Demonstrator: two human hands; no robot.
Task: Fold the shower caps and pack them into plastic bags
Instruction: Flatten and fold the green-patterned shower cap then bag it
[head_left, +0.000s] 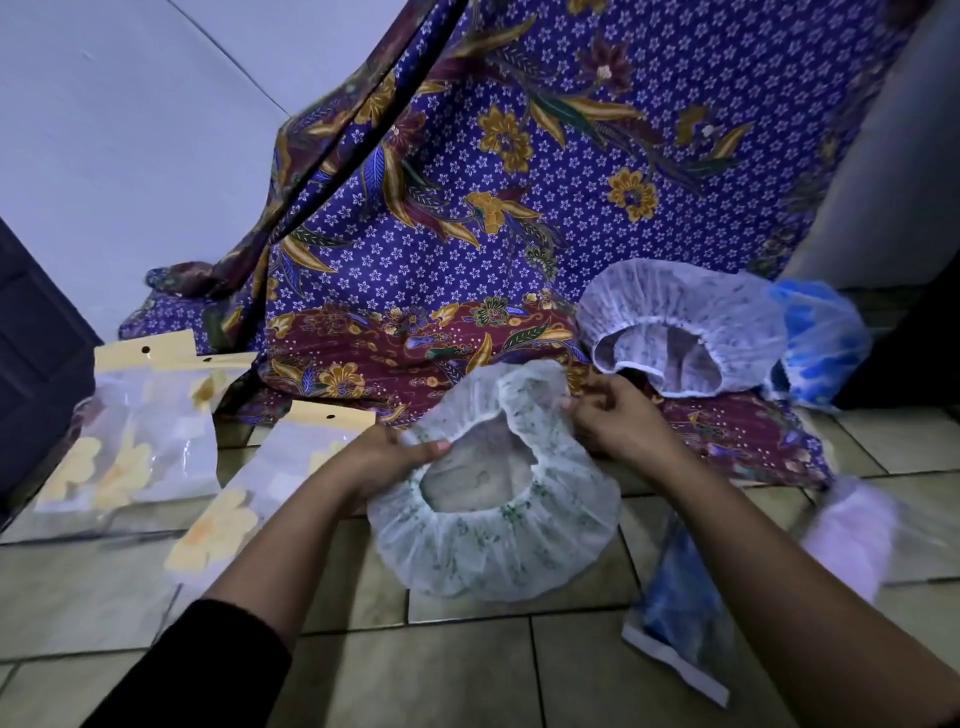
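Clear plastic bags (130, 431) with yellow header cards lay far left on the tiled floor (467, 670). Next along, the left hand (387, 457) pinched the elastic rim of the green-sprigged shower cap (493, 499), its opening up and held between both hands. The right hand (618, 421) gripped the far rim. Beyond, on the batik cloth (467, 234), sat a speckled white cap (680, 327) and a blue cap (821, 343).

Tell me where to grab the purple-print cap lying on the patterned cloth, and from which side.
Pinch the purple-print cap at its white elastic rim, coming from your side: the opening faces you, so the rim's near edge is exposed. The left hand and right hand grip the green-print cap, so free the right first.
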